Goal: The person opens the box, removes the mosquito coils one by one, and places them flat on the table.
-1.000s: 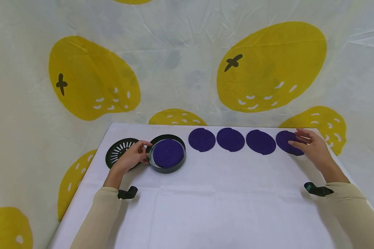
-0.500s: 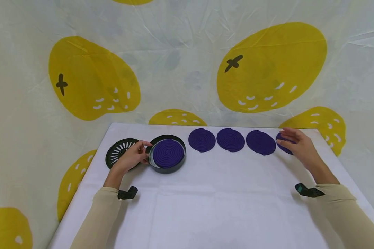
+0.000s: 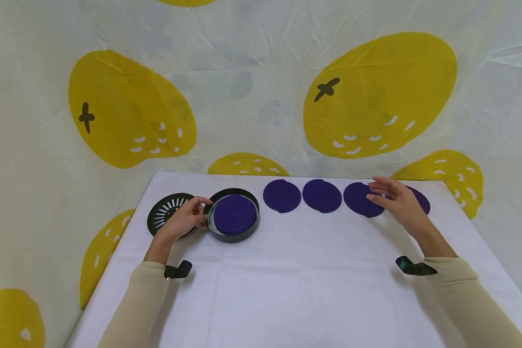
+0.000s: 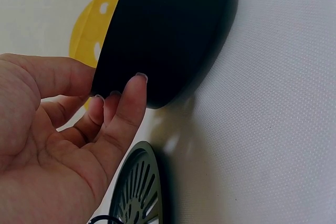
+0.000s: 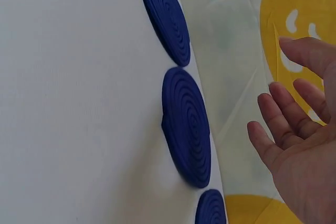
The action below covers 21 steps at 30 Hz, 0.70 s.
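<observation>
Here's the left hand (image 3: 184, 218), thumb and fingers pinching the wall of a dark round tin (image 3: 231, 238) that sits just to its right. Inside that tin, near those fingers, lies a purple coiled disc (image 3: 235, 214), its spiral facing up. A dark slotted disc (image 3: 163, 212) lies on the other side, to the left of the hand and partly covered by it. Across to the right hand (image 3: 400, 203) now: nothing in its grasp, fingers loosely bent, thumb apart from them, hovering clear of the row of coils. Its fingertips overlap the edge of the third coil (image 3: 360, 199) from the head view, while the fourth coil (image 3: 421, 198) peeks out from behind the hand, partly hidden. Between the two hands, the first coil (image 3: 282, 195) lies nearest the tin, with the second coil (image 3: 322, 195) beside it. The white tablecloth (image 3: 261, 299) spreads beneath both hands, and beyond them hangs a pale backdrop (image 3: 252, 106) printed with big yellow fruit shapes.
</observation>
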Available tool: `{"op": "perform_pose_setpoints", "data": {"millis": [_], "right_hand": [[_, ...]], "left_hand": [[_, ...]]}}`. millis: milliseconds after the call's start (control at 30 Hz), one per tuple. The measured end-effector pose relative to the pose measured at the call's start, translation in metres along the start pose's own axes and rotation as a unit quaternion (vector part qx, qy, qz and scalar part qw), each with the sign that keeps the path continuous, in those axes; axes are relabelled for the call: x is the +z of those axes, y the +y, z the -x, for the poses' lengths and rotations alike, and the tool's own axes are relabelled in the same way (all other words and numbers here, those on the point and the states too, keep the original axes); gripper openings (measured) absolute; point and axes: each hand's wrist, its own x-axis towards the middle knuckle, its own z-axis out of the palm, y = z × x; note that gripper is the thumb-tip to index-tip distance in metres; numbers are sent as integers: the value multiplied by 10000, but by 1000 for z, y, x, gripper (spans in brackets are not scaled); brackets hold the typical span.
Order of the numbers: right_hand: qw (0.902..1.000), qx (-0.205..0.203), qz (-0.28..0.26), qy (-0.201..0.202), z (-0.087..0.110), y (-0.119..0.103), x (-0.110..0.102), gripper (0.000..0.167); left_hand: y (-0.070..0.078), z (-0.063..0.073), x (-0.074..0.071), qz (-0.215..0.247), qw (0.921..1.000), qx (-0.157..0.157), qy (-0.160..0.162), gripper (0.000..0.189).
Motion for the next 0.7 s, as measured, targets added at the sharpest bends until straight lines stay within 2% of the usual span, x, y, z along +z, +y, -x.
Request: {"op": "perform_pose_setpoints", "data": {"millis": [267,567,700], "right_hand": [[9989,15,-461,-122,-6,-12,19,59],[9974,-81,-648,-293,-12,-25,42,57],[9971,-215,-649,-347,-15,-27,52,56]], "left_hand": [[-1,0,0,-33,10000,4,14,46],[0,1,1,-4,10000,4,-2,46],[12,7,1,-36,10000,-20,-21,45]]}}
